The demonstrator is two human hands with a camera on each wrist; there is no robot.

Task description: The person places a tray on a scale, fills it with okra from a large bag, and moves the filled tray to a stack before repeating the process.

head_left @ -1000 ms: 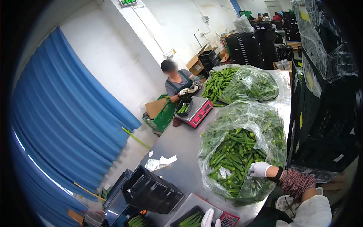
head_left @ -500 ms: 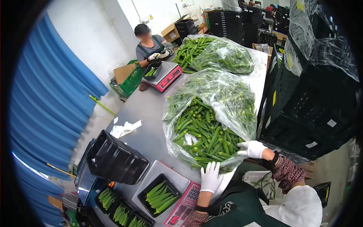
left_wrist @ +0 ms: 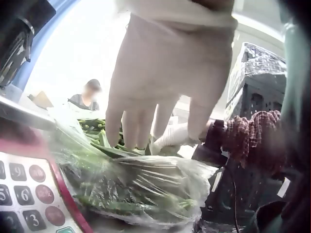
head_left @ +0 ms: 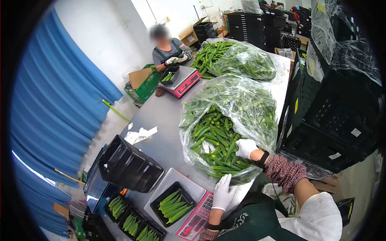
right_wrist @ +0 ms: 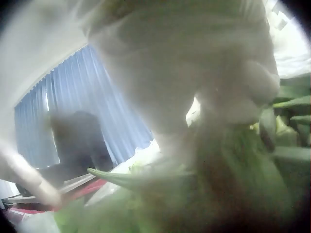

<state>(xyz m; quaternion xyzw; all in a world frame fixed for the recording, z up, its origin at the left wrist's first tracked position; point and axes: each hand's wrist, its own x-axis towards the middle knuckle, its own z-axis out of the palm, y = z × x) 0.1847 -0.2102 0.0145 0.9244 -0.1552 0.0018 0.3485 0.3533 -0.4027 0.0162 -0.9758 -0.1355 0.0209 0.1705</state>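
My right hand [head_left: 246, 148], in a white glove, reaches into the open plastic bag [head_left: 187, 154] of okra, its fingers curled down on green okra pods [head_left: 217, 138]. In the right wrist view that hand is blurred, with okra [right_wrist: 238, 160] under the thumb and fingers. My gloved left hand [head_left: 222, 193] has its fingers straight, fingertips at the bag's near edge; the left wrist view shows them over the bag [left_wrist: 131, 179]. To its left, a black tray [head_left: 156, 209] of okra rests on a scale [head_left: 172, 175] with a red keypad panel.
Several filled trays [head_left: 130, 225] and a stack of black trays [head_left: 134, 166] stand at the left. Paper labels [head_left: 140, 134] lie on the steel table [head_left: 161, 116]. Beyond are a second okra bag [head_left: 245, 60], another scale [head_left: 183, 82] and a person [head_left: 169, 50]. Black crates [head_left: 333, 116] rise at the right.
My left hand has come from the scale tray to the bag's near edge. The right hand was at the bag's right rim and is now further in, over the okra. The view has tilted down.
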